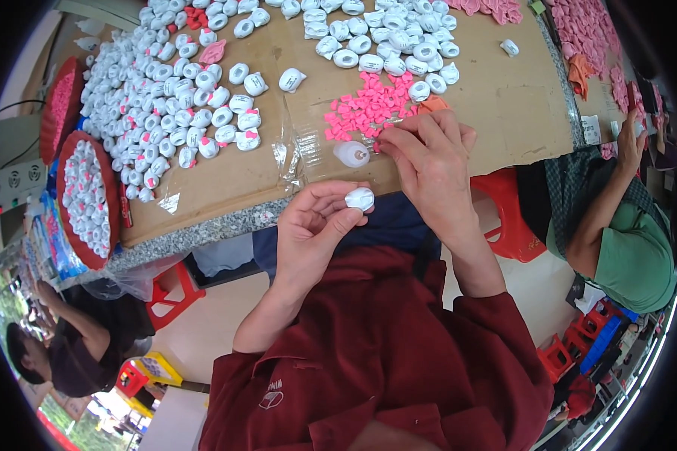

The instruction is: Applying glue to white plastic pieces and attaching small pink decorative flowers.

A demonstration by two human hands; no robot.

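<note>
My left hand (pixel 316 225) holds a small white rounded plastic piece (pixel 359 199) between thumb and fingers, just off the table's near edge. Fingertips pinched, my right hand (pixel 432 165) is at the near side of a loose pile of small pink pieces (pixel 368 101). A bit of pink shows at those fingertips, partly hidden by them. Between my hands, a small whitish bottle (pixel 350 154) with a narrow tip rests on the cardboard. An orange-pink piece (pixel 433 104) lies partly behind my right hand.
Cardboard (pixel 278 180) covers the stone-edged table. Many white pieces (pixel 162 98) spread across the left, some with pink parts, and another group (pixel 384 37) lies at the back. Red-brown trays (pixel 113 218) stand at the left edge. A person in green (pixel 632 255) sits at right.
</note>
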